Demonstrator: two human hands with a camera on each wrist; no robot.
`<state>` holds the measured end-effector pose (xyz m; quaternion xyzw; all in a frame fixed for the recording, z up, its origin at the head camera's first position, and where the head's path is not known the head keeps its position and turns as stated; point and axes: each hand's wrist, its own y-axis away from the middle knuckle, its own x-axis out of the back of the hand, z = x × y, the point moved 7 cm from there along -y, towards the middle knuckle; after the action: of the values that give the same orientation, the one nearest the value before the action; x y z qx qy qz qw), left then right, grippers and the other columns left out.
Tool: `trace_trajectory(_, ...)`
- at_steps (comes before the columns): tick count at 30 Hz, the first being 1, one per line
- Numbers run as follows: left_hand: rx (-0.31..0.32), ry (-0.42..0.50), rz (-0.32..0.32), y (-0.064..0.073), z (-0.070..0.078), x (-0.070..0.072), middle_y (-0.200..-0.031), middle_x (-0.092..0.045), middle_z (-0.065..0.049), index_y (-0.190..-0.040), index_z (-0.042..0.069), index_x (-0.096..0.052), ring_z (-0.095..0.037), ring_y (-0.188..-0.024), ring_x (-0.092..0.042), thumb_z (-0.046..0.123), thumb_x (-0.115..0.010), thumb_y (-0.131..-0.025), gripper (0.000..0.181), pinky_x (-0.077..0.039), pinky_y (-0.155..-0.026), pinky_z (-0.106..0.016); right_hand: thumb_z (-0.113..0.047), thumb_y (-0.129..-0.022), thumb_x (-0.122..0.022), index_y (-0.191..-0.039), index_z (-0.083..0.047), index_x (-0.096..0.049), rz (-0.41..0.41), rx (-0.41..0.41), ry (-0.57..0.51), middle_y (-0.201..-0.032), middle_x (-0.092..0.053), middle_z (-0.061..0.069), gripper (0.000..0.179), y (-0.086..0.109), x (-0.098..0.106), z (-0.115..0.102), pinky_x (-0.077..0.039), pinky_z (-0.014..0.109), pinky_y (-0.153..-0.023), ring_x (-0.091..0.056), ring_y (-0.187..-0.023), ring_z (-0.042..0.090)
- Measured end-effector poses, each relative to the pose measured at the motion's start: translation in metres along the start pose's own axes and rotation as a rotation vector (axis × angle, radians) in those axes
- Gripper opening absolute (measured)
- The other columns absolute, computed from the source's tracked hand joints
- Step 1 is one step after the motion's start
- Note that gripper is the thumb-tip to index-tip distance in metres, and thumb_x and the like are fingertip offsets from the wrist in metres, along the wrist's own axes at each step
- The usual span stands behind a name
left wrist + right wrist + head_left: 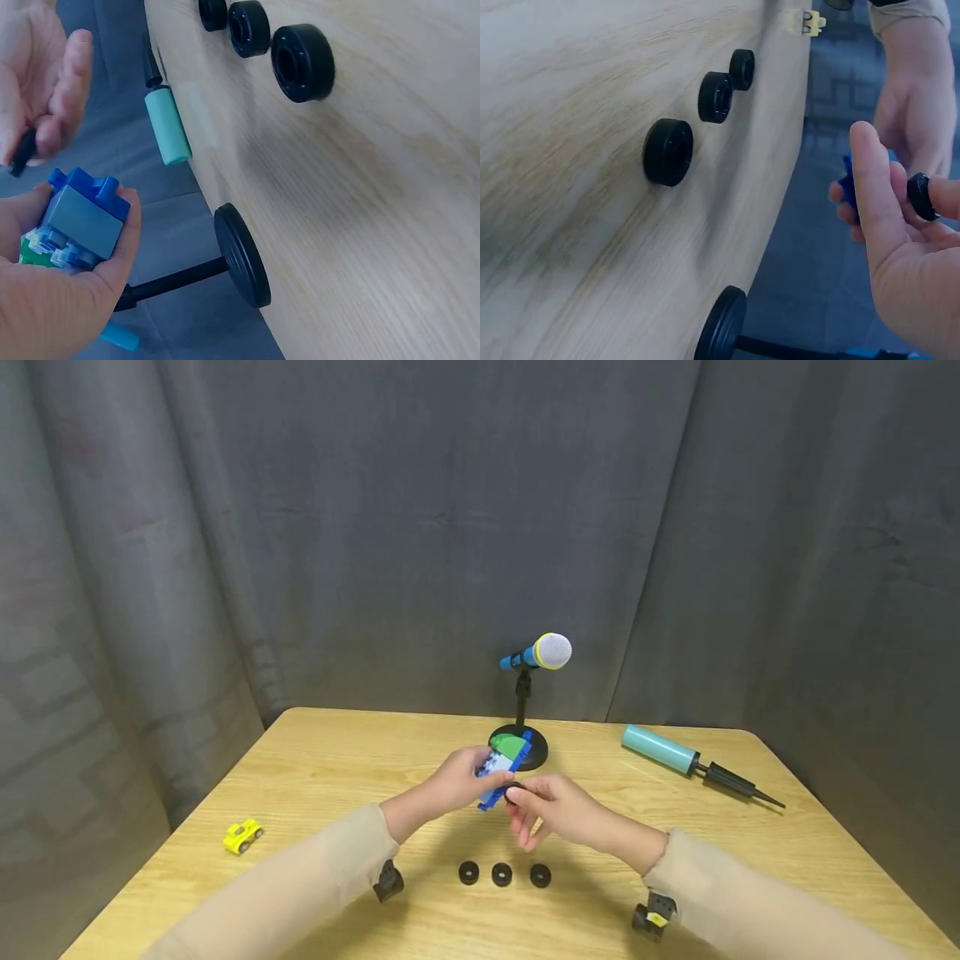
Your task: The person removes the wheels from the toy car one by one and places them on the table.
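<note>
My left hand (459, 781) grips a toy block vehicle (84, 217) with blue, white and green parts, held above the table. A black toy wheel (921, 196) is pinched between the thumb and fingers of my right hand (562, 810), right beside the vehicle's lower end in the head view. In the left wrist view, the blue underside parts of the vehicle face the right hand. Three more black wheels lie in a row on the table below the hands: a left wheel (468, 872), a middle wheel (502, 874) and a right wheel (540, 875).
Behind the hands stands a blue toy microphone (552, 652) on a black stand (521, 706). A turquoise hand pump (660, 749) with a black nozzle lies at the back right of the wooden table (360, 739). At the left is a small yellow toy car (243, 836). Grey curtains hang behind.
</note>
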<state>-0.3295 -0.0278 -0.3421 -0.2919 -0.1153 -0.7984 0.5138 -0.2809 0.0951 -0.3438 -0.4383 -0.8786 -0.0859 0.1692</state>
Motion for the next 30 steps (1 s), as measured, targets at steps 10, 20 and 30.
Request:
trace_trajectory(10,0.052,0.048,-0.016,0.005,-0.005,0.001,-0.097,-0.067,-0.008,-0.117,-0.002,-0.058,-0.015,-0.083,-0.065,0.031,-0.064,-0.094,0.041,-0.055,-0.075,-0.031,-0.021,-0.104,-0.046,-0.111,0.013,-0.061,-0.069,0.030,-0.011,-0.096,-0.068,0.022,0.038,0.020,0.021,0.001,-0.058,0.040,-0.075,-0.071,-0.083,0.032)
trace_trajectory(20,0.061,0.045,0.002,0.009,-0.003,0.006,-0.095,-0.065,-0.008,-0.118,-0.002,-0.058,-0.014,-0.080,-0.062,0.030,-0.066,-0.093,0.042,-0.054,-0.072,-0.029,-0.020,-0.092,-0.067,-0.108,0.010,-0.064,0.065,-0.057,-0.074,-0.090,-0.073,0.013,0.034,0.030,0.046,0.013,-0.058,0.037,-0.079,-0.072,-0.082,0.022)
trace_trajectory(30,0.041,0.054,-0.033,0.012,0.003,0.002,-0.093,-0.065,-0.006,-0.113,0.001,-0.060,-0.013,-0.079,-0.061,0.029,-0.067,-0.092,0.036,-0.054,-0.070,-0.029,-0.014,-0.090,-0.068,-0.111,0.011,-0.058,0.139,-0.140,-0.168,-0.093,-0.072,0.007,0.035,0.041,0.060,0.041,-0.058,0.032,-0.076,-0.070,-0.079,0.017)
